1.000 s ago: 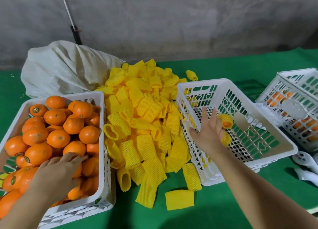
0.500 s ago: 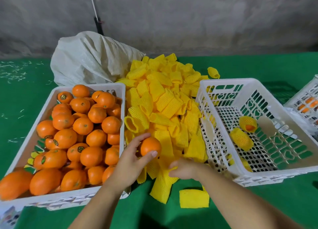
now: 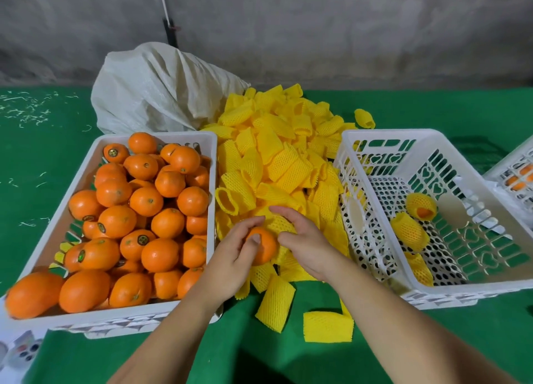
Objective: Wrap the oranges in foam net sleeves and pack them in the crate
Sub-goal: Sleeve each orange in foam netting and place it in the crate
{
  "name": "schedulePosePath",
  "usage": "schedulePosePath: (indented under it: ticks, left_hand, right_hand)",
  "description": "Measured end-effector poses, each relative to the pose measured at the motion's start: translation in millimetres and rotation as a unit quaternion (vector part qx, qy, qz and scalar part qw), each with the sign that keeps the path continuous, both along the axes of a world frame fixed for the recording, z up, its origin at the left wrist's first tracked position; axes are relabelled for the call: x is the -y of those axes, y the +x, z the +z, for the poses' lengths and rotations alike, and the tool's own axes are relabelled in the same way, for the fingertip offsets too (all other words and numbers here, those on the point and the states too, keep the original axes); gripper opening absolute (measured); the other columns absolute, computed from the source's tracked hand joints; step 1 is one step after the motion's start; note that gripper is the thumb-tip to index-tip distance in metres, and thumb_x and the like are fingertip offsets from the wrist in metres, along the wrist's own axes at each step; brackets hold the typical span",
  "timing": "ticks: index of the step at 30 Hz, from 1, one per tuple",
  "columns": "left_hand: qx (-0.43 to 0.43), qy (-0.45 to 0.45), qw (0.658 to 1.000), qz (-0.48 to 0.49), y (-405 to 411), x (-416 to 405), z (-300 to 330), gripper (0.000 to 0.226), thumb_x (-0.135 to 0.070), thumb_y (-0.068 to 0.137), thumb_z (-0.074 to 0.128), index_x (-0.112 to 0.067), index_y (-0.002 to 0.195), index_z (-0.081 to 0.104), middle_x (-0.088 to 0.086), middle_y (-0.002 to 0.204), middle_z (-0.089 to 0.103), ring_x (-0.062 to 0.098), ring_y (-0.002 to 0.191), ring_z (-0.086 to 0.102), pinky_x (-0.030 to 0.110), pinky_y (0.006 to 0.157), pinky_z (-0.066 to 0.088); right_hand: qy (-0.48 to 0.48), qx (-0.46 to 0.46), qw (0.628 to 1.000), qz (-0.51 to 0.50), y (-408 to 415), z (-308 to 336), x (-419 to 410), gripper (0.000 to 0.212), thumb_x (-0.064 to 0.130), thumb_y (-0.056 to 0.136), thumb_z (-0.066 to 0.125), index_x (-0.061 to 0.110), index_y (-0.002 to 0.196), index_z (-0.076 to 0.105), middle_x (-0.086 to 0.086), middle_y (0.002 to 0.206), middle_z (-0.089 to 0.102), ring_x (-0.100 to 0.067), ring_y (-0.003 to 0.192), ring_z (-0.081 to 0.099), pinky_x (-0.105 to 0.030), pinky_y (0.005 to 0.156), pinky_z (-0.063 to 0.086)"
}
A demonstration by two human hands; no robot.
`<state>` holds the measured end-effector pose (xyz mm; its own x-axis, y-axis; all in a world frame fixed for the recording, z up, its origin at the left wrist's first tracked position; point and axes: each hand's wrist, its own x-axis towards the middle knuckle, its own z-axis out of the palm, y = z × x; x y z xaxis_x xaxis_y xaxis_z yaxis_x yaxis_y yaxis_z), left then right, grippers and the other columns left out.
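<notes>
Two hands working between crates: left hand (image 3: 230, 256) gripping orange (image 3: 263, 246), right hand (image 3: 305, 239) pinching foam net sleeve (image 3: 281, 225); packing crate (image 3: 432, 292) sitting mostly open.

2 hands (image 3: 230, 256), 3 white crates (image 3: 432, 138), 3 wrapped oranges (image 3: 409, 230), 1 white sack (image 3: 161, 95), 1 sleeve heap (image 3: 277, 158)

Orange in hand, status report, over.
Left hand grips orange. Right hand holds a foam sleeve against it. Not sleeved yet. Crate holds three wrapped; nothing blocking.
</notes>
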<state>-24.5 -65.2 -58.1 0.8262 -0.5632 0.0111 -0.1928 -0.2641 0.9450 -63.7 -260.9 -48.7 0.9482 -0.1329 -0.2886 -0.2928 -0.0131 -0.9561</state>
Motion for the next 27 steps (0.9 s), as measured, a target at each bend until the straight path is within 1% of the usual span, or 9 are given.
schedulePosePath:
  ticks: [4,6,8,10,13,15,19,24,27]
  left_hand:
    - [-0.067,-0.063,0.995,0.049,2.0,-0.6,2.7,0.04,-0.051,0.104,0.04,-0.045,0.139,0.059,-0.013,0.13,0.064,0.015,0.118,0.064,0.039,0.102,0.054]
    - [-0.116,-0.12,0.983,0.08,2.8,-1.6,6.8,0.037,-0.05,0.103,0.041,-0.045,0.131,0.064,-0.014,0.127,0.065,0.021,0.106,0.071,0.05,0.089,0.062]
    - [-0.142,-0.163,0.971,0.103,2.1,-2.8,9.8,0.036,-0.053,0.101,0.042,-0.043,0.126,0.067,-0.012,0.128,0.064,0.021,0.102,0.073,0.044,0.078,0.065]
    - [-0.15,-0.18,0.965,0.118,0.8,-3.7,11.6,0.039,-0.059,0.098,0.044,-0.042,0.124,0.067,-0.013,0.123,0.064,0.022,0.102,0.072,0.041,0.076,0.064]
    - [-0.141,-0.172,0.969,0.111,-0.7,-2.9,10.8,0.037,-0.052,0.103,0.039,-0.037,0.126,0.064,-0.013,0.111,0.068,0.022,0.096,0.074,0.048,0.078,0.065]
    - [-0.147,-0.173,0.968,0.111,-1.1,-2.5,10.5,0.034,-0.049,0.103,0.039,-0.039,0.124,0.064,-0.01,0.111,0.068,0.022,0.095,0.074,0.047,0.077,0.065]
    - [-0.158,-0.161,0.969,0.098,0.7,-3.2,12.0,0.032,-0.051,0.102,0.041,-0.044,0.123,0.064,-0.012,0.114,0.065,0.027,0.102,0.071,0.05,0.079,0.065]
    - [-0.178,-0.197,0.96,0.094,-2.5,-9.4,14.9,0.048,-0.056,0.085,0.062,-0.045,0.131,0.054,-0.003,0.135,0.049,0.043,0.12,0.059,0.069,0.093,0.056]
    - [-0.153,-0.184,0.968,0.07,-2.2,-17.1,11.1,0.06,-0.048,0.078,0.072,-0.038,0.135,0.055,0.006,0.144,0.043,0.044,0.128,0.052,0.07,0.098,0.052]
  right_hand:
    - [0.118,0.022,0.993,-0.005,1.2,12.3,-6.2,0.085,-0.016,0.091,0.048,0.037,0.157,0.036,0.013,0.136,0.059,-0.001,0.117,0.066,-0.016,0.087,0.053]
    - [0.153,0.034,0.988,-0.007,0.9,17.3,-8.6,0.07,-0.021,0.093,0.043,0.019,0.151,0.048,0.002,0.133,0.068,-0.01,0.121,0.066,-0.023,0.093,0.054]
    - [0.204,0.057,0.977,-0.008,0.7,19.6,-11.9,0.051,-0.018,0.095,0.042,0.007,0.135,0.063,-0.011,0.131,0.07,-0.023,0.125,0.065,-0.031,0.099,0.054]
    - [0.227,0.058,0.972,-0.022,1.0,21.8,-15.7,0.041,-0.01,0.1,0.047,0.012,0.117,0.077,-0.01,0.123,0.074,-0.022,0.119,0.068,-0.029,0.093,0.057]
    - [0.076,0.095,0.993,-0.011,0.3,27.4,-20.3,0.038,0.007,0.101,0.063,0.04,0.098,0.083,0.009,0.109,0.079,-0.003,0.103,0.071,-0.017,0.084,0.054]
    - [-0.01,0.113,0.993,-0.014,0.5,29.2,-21.3,0.032,0.016,0.098,0.067,0.045,0.096,0.081,0.016,0.103,0.078,0.001,0.095,0.071,-0.015,0.078,0.052]
    - [-0.143,0.137,0.979,-0.055,7.9,25.6,-21.7,0.014,0.022,0.092,0.065,0.034,0.092,0.072,0.021,0.07,0.067,0.004,0.06,0.054,-0.014,0.057,0.039]
    - [-0.248,0.133,0.95,-0.133,17.4,16.4,-24.4,0.018,0.014,0.096,0.072,0.024,0.09,0.057,0.009,0.071,0.048,-0.002,0.059,0.044,-0.017,0.054,0.033]
    - [-0.32,0.129,0.926,-0.155,22.6,15.6,-28.8,0.022,0.014,0.095,0.073,0.02,0.093,0.052,0.009,0.07,0.045,-0.006,0.06,0.041,-0.025,0.053,0.031]
